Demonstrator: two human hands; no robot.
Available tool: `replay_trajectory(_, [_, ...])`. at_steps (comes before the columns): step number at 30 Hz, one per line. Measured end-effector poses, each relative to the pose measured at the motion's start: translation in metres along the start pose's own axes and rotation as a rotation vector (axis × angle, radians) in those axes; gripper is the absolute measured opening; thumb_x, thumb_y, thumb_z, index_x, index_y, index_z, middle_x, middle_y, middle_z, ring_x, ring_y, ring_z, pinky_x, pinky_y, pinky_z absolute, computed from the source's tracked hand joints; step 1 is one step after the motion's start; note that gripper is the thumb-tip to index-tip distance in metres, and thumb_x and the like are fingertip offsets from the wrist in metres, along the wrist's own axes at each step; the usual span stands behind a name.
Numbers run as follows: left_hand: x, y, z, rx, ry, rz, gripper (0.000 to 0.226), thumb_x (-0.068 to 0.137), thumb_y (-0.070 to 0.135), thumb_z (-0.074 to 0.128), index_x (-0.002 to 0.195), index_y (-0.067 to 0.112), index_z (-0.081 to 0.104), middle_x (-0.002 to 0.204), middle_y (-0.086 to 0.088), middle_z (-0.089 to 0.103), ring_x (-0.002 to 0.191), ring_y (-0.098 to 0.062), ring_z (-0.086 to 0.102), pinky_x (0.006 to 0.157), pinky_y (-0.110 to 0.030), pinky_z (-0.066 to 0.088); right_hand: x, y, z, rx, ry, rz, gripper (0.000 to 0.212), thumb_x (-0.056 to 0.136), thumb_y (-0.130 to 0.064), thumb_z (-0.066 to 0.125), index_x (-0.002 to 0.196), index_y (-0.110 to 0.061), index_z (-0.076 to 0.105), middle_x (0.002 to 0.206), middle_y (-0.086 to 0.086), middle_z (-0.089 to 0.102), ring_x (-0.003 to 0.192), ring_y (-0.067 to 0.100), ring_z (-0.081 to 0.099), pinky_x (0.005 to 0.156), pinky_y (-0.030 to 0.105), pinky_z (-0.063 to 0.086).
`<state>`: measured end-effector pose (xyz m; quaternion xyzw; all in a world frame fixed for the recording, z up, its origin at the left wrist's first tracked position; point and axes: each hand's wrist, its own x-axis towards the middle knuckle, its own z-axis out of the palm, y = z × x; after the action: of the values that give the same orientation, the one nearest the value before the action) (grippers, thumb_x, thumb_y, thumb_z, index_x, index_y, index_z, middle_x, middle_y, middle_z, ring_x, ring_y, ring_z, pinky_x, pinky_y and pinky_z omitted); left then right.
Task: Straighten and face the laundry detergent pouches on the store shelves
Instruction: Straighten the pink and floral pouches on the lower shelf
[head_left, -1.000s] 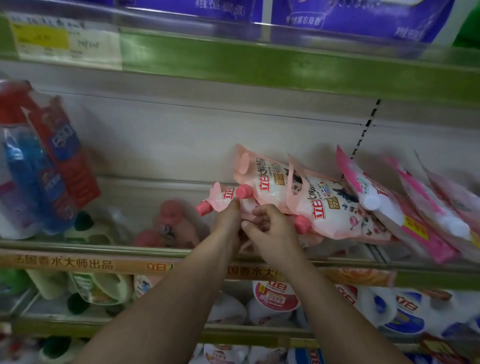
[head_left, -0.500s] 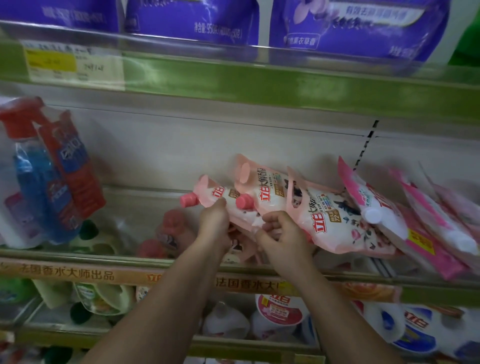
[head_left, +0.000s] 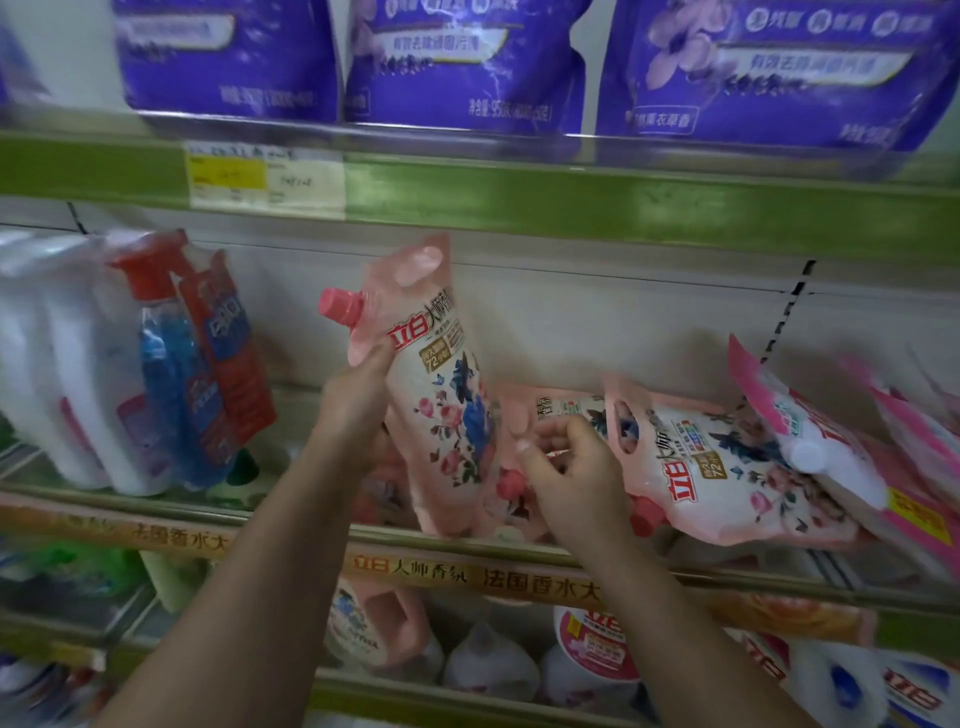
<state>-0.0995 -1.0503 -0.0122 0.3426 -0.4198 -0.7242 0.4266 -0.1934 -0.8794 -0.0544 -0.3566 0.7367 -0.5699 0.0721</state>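
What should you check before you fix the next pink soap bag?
1. Standing pink bag upright, label facing out: ok.
2. Left hand has a grip on that bag near its pink cap: ok.
3. That bag's bottom sits flat on the shelf: cannot tell, the arms hide it.
4. Right hand has a grip on the next bag: cannot tell; its fingers are curled at the bag's edge, blurred.
5. Next bag upright: not ok, it lies tipped on its side.
6. White-capped bags on the right upright: not ok, they lean over.
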Motion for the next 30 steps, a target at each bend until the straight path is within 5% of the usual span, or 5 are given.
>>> replay_trajectory(4, [0.005,0.009,-0.014,0.017,-0.058,0.042,0.012,0.093,0.022,0.061,0.087,0.012,0.06,0.065,0.0,0.073,0.061,-0.016,0.072,0.046,-0.027,0.055,0.005,-0.005,0.006,0.024,-0.009,0.015,0.013,0.088,-0.022,0.062,0.09,-0.031,0.052,0.087,-0.011,0.059,0.075,-0.003,0.056,0.051,0.002,0.039])
replay_trajectory(10, [0.014,0.018,-0.025,0.045,-0.289,0.005,0.015,0.09,0.019,0.06,0.097,0.007,0.065,0.084,-0.007,0.076,0.076,-0.021,0.074,0.056,-0.03,0.058,0.017,-0.007,0.013,0.007,-0.02,0.069,0.024,0.086,-0.03,0.066,0.103,-0.029,0.049,0.098,-0.017,0.055,0.084,-0.007,0.051,0.052,0.005,0.039])
replay_trajectory(19, [0.034,0.028,-0.038,0.064,-0.525,-0.079,0.032,0.074,0.022,0.058,0.1,0.003,0.064,0.088,-0.013,0.075,0.077,-0.026,0.073,0.063,-0.035,0.06,0.035,0.0,0.018,0.147,-0.161,0.233,0.106,0.06,-0.054,0.077,0.147,-0.031,0.02,0.149,-0.005,0.033,0.133,0.019,0.035,0.101,0.04,0.036])
replay_trajectory(24, [0.045,0.035,-0.045,0.13,-0.64,-0.128,0.029,0.078,0.02,0.053,0.084,0.005,0.077,0.091,-0.017,0.074,0.079,-0.029,0.073,0.062,-0.035,0.06,0.044,0.007,0.027,0.385,-0.303,0.206,0.071,0.055,-0.038,0.083,0.117,-0.037,0.048,0.118,-0.014,0.063,0.108,0.006,0.06,0.089,0.037,0.052])
replay_trajectory(30, [0.057,0.034,-0.044,0.198,-0.591,-0.133,0.04,0.075,0.025,0.057,0.105,-0.001,0.064,0.099,-0.018,0.072,0.085,-0.029,0.072,0.072,-0.036,0.06,0.043,0.012,0.048,0.309,-0.251,0.236,0.046,0.065,-0.033,0.084,0.101,-0.036,0.055,0.1,-0.016,0.068,0.092,0.0,0.063,0.068,0.017,0.048])
